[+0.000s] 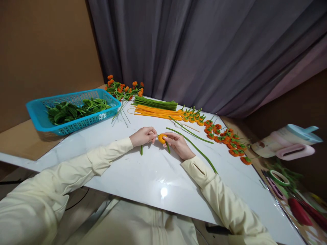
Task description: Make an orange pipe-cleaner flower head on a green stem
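Above the middle of the white table, my right hand (178, 143) is closed on a small yellow-orange pipe-cleaner flower (161, 138), thumb and fingers around its edge. My left hand (143, 136) pinches at the flower's left side, where a bit of green shows. A short green pipe-cleaner end (141, 150) hangs below my left fingers, and another green end (168, 147) pokes out under the flower. My fingers hide how the green pieces join the flower. Two long green pipe cleaners (195, 147) lie just beyond my right hand.
A blue basket (74, 128) of green leaves stands at left. Orange flowers on stems (125, 89), green pipe cleaners (155, 103) and yellow strips (157, 112) lie at the back. Several flower heads (227, 137) line the right; a tumbler (283, 141) and green tape (279, 178) sit beyond.
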### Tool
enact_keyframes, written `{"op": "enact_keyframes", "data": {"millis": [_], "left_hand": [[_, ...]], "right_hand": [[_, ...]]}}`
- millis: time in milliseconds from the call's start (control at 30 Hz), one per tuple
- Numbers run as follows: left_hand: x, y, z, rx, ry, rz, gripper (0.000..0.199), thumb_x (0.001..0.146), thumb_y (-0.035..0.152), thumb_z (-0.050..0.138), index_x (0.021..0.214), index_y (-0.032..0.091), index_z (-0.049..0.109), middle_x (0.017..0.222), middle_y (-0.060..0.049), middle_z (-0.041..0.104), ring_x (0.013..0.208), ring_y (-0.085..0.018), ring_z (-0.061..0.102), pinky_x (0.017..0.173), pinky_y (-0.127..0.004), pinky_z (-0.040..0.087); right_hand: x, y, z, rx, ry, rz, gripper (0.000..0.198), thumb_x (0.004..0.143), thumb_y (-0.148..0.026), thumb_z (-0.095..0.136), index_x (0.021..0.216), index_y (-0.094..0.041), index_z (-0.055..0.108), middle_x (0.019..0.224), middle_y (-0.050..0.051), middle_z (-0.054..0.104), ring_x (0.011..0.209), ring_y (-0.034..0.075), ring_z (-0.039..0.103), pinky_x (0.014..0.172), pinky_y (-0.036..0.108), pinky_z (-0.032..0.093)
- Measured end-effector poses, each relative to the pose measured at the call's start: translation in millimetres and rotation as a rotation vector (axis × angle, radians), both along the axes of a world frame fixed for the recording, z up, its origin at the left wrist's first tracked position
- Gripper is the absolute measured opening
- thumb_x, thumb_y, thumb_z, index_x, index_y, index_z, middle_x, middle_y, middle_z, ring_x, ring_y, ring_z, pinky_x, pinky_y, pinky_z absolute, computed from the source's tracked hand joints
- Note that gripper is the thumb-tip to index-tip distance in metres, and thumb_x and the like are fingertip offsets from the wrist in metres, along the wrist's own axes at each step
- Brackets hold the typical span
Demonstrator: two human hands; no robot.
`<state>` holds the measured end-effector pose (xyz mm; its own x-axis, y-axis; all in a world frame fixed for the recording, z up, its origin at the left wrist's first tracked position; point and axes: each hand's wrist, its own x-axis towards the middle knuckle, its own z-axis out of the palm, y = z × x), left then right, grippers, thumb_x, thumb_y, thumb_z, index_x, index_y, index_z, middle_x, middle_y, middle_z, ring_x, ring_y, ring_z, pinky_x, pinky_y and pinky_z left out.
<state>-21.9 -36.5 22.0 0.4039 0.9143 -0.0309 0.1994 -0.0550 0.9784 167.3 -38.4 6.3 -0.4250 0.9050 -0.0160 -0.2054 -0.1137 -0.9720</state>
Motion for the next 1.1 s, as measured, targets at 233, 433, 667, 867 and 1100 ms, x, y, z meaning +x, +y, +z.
{"op": "enact_keyframes", "data": {"millis": [233, 433, 667, 867, 1100], "left_hand": [[1.4, -2.5, 1.1, -0.024, -0.039, -0.023, 0.008, 0.076, 0.015, 0.054, 0.071, 0.013, 0.049, 0.050, 0.004, 0.056, 0.036, -0.003, 0.034, 0.037, -0.014, 0.025], [0.2, 5.9, -1.7, -0.058, -0.106, -0.020, 0.017, 0.079, 0.026, 0.058, 0.075, 0.013, 0.048, 0.053, 0.001, 0.059, 0.038, -0.005, 0.046, 0.038, -0.015, 0.035], [3.2, 4.8, -6.4, -0.231, -0.189, -0.074, 0.038, 0.069, 0.039, 0.070, 0.084, 0.009, 0.052, 0.056, -0.004, 0.064, 0.046, -0.014, 0.062, 0.044, -0.023, 0.050], [0.6, 7.6, -0.1, -0.198, -0.232, 0.092, 0.028, 0.074, 0.031, 0.066, 0.085, 0.008, 0.056, 0.052, -0.001, 0.062, 0.043, -0.010, 0.059, 0.044, -0.019, 0.051], [2.5, 2.9, 0.6, -0.278, -0.155, -0.081, 0.036, 0.070, 0.042, 0.067, 0.079, 0.009, 0.055, 0.057, -0.005, 0.065, 0.044, -0.012, 0.060, 0.041, -0.020, 0.050]], "right_hand": [[0.2, 1.7, -1.4, 0.032, -0.029, 0.050, 0.026, 0.067, -0.028, 0.072, 0.088, -0.013, 0.068, 0.077, 0.005, 0.067, 0.056, 0.009, 0.057, 0.056, 0.023, 0.047], [-0.8, 3.1, -4.3, 0.027, 0.020, 0.024, 0.028, 0.067, -0.028, 0.072, 0.091, -0.015, 0.066, 0.078, 0.004, 0.067, 0.058, 0.010, 0.058, 0.055, 0.023, 0.047], [-1.4, 0.8, -4.8, 0.094, -0.034, 0.078, 0.028, 0.068, -0.029, 0.071, 0.092, -0.015, 0.063, 0.080, 0.003, 0.066, 0.060, 0.010, 0.059, 0.059, 0.025, 0.049], [-0.5, 2.7, -7.7, 0.081, 0.015, 0.046, 0.027, 0.069, -0.029, 0.071, 0.090, -0.016, 0.058, 0.071, 0.001, 0.064, 0.055, 0.011, 0.060, 0.055, 0.025, 0.049], [-3.9, -4.2, -0.3, 0.139, -0.105, 0.117, 0.022, 0.072, -0.032, 0.067, 0.077, -0.014, 0.056, 0.064, 0.001, 0.064, 0.048, 0.009, 0.054, 0.049, 0.022, 0.044]]}}
